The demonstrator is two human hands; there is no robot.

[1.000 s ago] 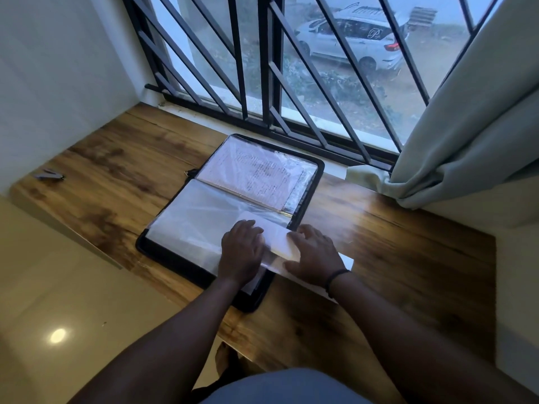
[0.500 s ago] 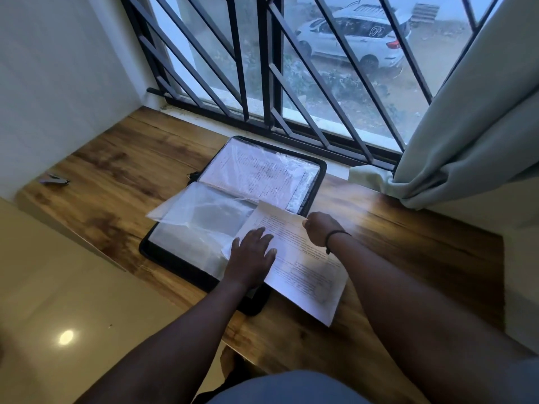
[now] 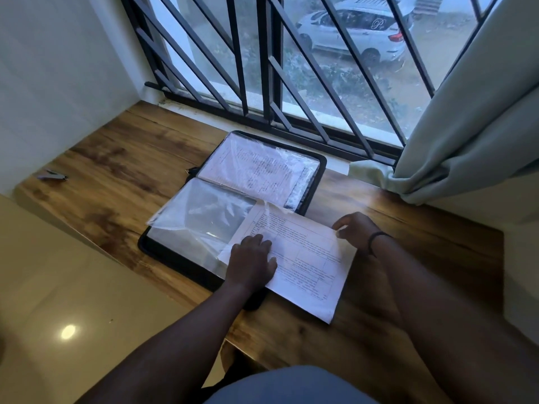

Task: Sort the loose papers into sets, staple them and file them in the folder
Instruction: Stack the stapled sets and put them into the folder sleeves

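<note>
L hand (image 3: 250, 259) lay flat, fingers straight, pressing white printed paper sheet (image 3: 306, 258); R hand (image 3: 354, 230) pinched its far edge beside open black zip folder (image 3: 316, 182).

Hardly anything could be read. The white car (image 3: 354, 32) parked outside the barred window carried a curly white emblem on its rear side glass that looked like a single letter "P". The white printed sheet with a ruled table (image 3: 306, 258) and the printed page inside the clear sleeve of the open black zip folder (image 3: 259, 170) both bore lines of print too small and blurred to make out.
</note>
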